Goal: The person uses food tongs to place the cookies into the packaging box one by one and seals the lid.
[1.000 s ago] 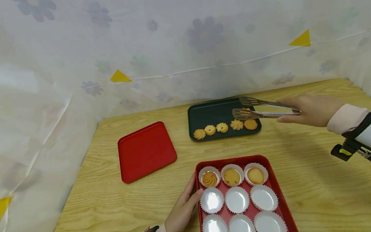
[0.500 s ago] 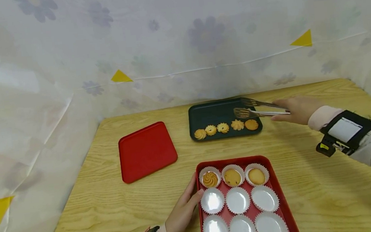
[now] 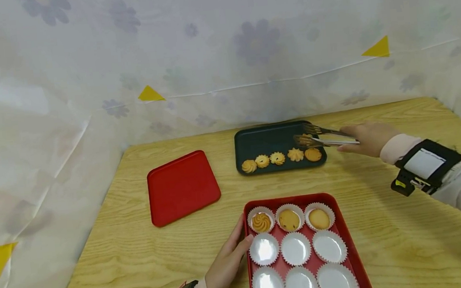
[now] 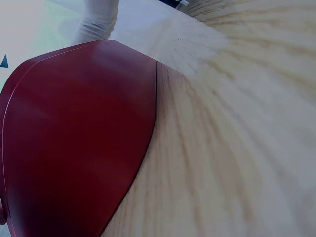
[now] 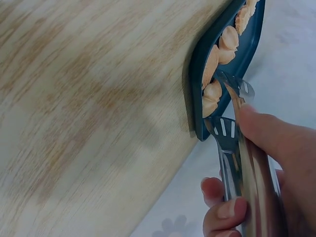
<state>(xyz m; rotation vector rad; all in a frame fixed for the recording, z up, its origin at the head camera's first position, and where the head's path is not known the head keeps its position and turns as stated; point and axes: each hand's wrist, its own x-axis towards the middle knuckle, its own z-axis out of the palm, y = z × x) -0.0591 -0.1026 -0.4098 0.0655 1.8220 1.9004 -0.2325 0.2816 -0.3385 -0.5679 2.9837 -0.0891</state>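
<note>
My right hand (image 3: 370, 138) grips metal slotted tongs (image 5: 231, 168). Their two ends stand apart over the right end of a dark tray (image 3: 267, 138), close about a cookie (image 5: 211, 98) there; whether they touch it I cannot tell. More cookies (image 3: 278, 158) lie in a row along that tray's near side. With its thumb over the rim, my left hand (image 3: 225, 270) holds the left side of a deep red tray (image 3: 286, 200). White paper cups (image 3: 295, 248) fill this tray in rows. The far row holds a swirled cookie (image 3: 261, 222) and two round ones (image 3: 289, 220).
A flat red tray (image 3: 182, 188) lies on the wooden table (image 3: 142, 261) at the left. Behind the table hangs a pale flowered sheet (image 3: 213, 35) with yellow triangles. The dark tray sits near the table's back edge.
My right hand has moved a little left with the tongs, then slightly further over the cookie at the dark tray's right end. My left hand stays on the deep red tray.
</note>
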